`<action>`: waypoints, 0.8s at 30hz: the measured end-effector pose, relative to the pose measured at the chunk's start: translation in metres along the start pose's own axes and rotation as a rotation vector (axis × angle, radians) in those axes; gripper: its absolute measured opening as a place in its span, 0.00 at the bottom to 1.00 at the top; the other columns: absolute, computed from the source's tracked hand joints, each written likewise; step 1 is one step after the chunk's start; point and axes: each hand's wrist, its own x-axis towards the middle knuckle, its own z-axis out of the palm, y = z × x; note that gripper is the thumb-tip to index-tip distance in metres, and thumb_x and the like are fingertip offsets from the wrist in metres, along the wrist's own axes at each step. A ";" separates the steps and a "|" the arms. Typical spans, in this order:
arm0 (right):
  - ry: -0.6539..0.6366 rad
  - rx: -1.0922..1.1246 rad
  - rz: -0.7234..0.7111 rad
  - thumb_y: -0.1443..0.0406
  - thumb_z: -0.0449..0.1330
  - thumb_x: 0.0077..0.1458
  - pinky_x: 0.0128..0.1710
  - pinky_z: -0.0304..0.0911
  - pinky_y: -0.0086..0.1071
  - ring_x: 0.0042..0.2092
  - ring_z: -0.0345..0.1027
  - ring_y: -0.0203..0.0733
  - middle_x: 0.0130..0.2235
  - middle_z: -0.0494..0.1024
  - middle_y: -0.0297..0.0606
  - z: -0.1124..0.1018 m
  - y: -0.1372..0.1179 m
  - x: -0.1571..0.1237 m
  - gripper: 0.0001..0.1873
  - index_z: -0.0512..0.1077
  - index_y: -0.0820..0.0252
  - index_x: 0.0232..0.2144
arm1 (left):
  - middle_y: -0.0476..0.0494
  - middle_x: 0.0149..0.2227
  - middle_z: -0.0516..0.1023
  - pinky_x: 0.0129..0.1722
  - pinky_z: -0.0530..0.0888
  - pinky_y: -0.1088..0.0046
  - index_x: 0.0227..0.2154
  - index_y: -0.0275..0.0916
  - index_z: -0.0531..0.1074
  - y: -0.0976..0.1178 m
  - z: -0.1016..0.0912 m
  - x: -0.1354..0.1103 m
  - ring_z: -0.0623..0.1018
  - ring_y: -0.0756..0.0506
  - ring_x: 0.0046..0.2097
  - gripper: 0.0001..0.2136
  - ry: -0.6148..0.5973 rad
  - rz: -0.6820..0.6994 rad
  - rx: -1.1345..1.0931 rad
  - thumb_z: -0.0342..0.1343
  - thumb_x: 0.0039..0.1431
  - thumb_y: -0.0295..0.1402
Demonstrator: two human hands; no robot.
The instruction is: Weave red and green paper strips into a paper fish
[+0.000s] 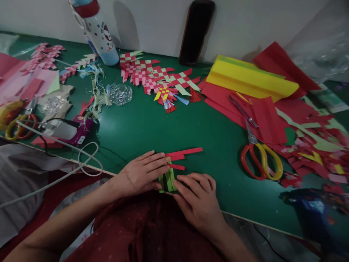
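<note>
Lying near the front edge of the green table (152, 127), the green strips (169, 178) and the red strips (191, 150) are being partly covered by the left hand (144, 169). The fingers of this hand are being held straight and close together, laid flat over the strips, and nothing is being clenched by them. From under its fingertips the red strips are being pointed to the right, across the upper part of the green strips. The right hand (197, 193) is being set at the right edge of the green strips; its fingers are being bent loosely, and whether a strip is being pinched by them cannot be told. Farther to the right, scissors (263, 160) are being seen, with paper scraps (313, 156) spread beside them. Behind, yellow paper (245, 78) is being supported by red paper (226, 103). Toward the wall (158, 22), checkered woven pieces (147, 74) are being grouped between a bottle (102, 43) and the yellow paper, while a phone (196, 32) is being leaned upright there. On the left side, tassels (96, 94) are being seen beside a clear dish (121, 94).
</note>
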 end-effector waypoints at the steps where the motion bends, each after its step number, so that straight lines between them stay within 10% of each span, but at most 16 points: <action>1: 0.008 0.003 0.014 0.62 0.60 0.58 0.50 0.53 0.42 0.47 0.64 0.44 0.44 0.79 0.36 -0.002 0.002 0.002 0.12 0.75 0.53 0.45 | 0.42 0.64 0.61 0.67 0.53 0.59 0.60 0.37 0.61 0.000 0.000 0.000 0.56 0.42 0.67 0.26 -0.001 -0.001 -0.001 0.47 0.66 0.47; 15: 0.048 -0.238 0.038 0.65 0.59 0.59 0.48 0.52 0.42 0.48 0.63 0.46 0.46 0.78 0.37 -0.008 0.026 0.061 0.06 0.76 0.55 0.38 | 0.33 0.62 0.63 0.63 0.61 0.54 0.60 0.38 0.62 0.002 0.001 0.000 0.64 0.38 0.63 0.26 0.032 -0.036 -0.028 0.50 0.64 0.46; 24: -0.004 -0.130 0.045 0.58 0.63 0.55 0.50 0.51 0.44 0.49 0.63 0.48 0.43 0.78 0.38 -0.007 0.022 0.046 0.07 0.76 0.54 0.34 | 0.32 0.61 0.63 0.62 0.62 0.55 0.54 0.38 0.66 0.002 0.002 0.001 0.65 0.38 0.62 0.21 0.071 -0.045 -0.082 0.52 0.63 0.45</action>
